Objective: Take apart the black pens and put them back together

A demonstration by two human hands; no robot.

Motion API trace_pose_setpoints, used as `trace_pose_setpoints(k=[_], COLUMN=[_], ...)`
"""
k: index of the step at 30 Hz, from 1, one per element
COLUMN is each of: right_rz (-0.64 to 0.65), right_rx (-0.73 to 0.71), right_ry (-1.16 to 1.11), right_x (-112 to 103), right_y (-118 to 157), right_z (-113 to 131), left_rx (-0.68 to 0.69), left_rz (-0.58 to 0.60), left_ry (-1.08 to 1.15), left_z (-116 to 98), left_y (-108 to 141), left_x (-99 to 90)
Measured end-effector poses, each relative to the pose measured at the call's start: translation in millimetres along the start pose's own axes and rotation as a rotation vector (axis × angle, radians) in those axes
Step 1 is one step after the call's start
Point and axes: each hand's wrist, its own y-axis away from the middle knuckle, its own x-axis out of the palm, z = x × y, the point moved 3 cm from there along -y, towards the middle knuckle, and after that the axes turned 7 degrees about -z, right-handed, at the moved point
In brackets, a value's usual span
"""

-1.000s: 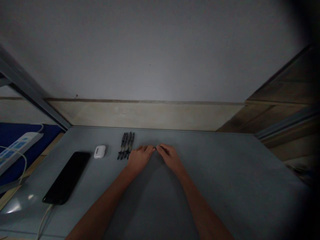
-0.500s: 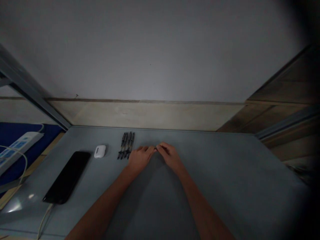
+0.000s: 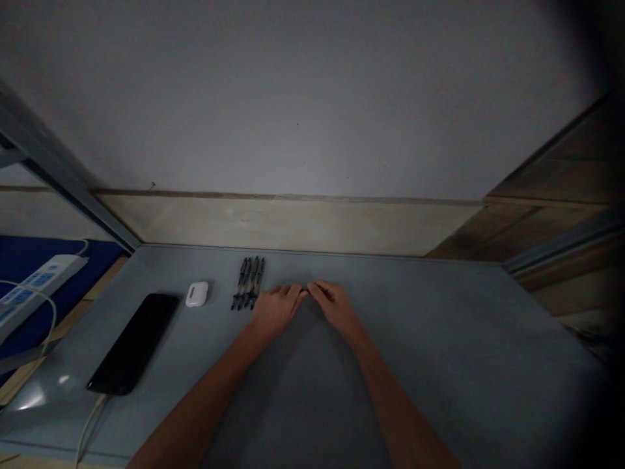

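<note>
Over the far middle of the grey table, my left hand (image 3: pixel 277 307) and my right hand (image 3: pixel 334 303) meet almost fingertip to fingertip. Both are closed in a pinch on a slim dark pen-like piece (image 3: pixel 305 288). Only a short bit of it shows between the fingers; the rest is hidden. Left of my left hand, several black pens (image 3: pixel 254 268) lie side by side in a row, with pale middle sections. The lower end of the row comes close to my left knuckles.
A white earbud case (image 3: pixel 197 294) lies left of the pens. Farther left is a black phone (image 3: pixel 134 345) with a pale cable (image 3: pixel 88 423) at its lower end. A white power strip (image 3: pixel 36 290) rests on blue cloth beyond the grey table (image 3: pixel 439 352). A wall rises behind.
My right hand has shifted slightly right, and a little more of the dark piece shows between my fingertips. My left hand keeps its pinch. The whole view has shifted slightly.
</note>
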Motion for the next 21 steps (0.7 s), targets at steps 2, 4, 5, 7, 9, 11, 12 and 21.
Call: trace_pose_setpoints(k=[2,4,5,7,9,11,12,21], right_rz=[-0.003,-0.002,-0.003,0.0,0.008,0.015,0.02,0.0], right_rx=[0.03,0.062,0.073,0.073,0.046,0.01,-0.002,0.041], right_ry=[0.012,0.016,0.014,-0.009,-0.051,-0.074,-0.068,0.022], right_x=[-0.8,-1.3,-1.4,-1.0,-0.2,0.5,0.7,-0.2], right_y=[-0.5,-0.1,0.3,1.2,1.6,1.3,0.9,-0.3], right_z=[-2.6,-4.1,-4.0,-2.2,0.5,2.3,2.4,-3.8], left_rx=[0.032,0.048,0.045,0.031,0.009,-0.008,-0.013,-0.012], left_rz=[-0.004,0.016,0.03,0.05,0.056,0.065,0.072,0.097], left_ry=[0.02,0.01,0.0,-0.007,-0.001,0.003,0.002,-0.01], left_z=[-1.2,-2.2,-2.6,-3.4,-4.1,-4.4,-4.5,-2.8], left_y=[-0.3,-0.2,0.0,0.4,0.5,0.6,0.6,0.8], left_x=[-1.6,-1.6,-1.1,-0.4,-0.3,-0.3,-0.1,2.7])
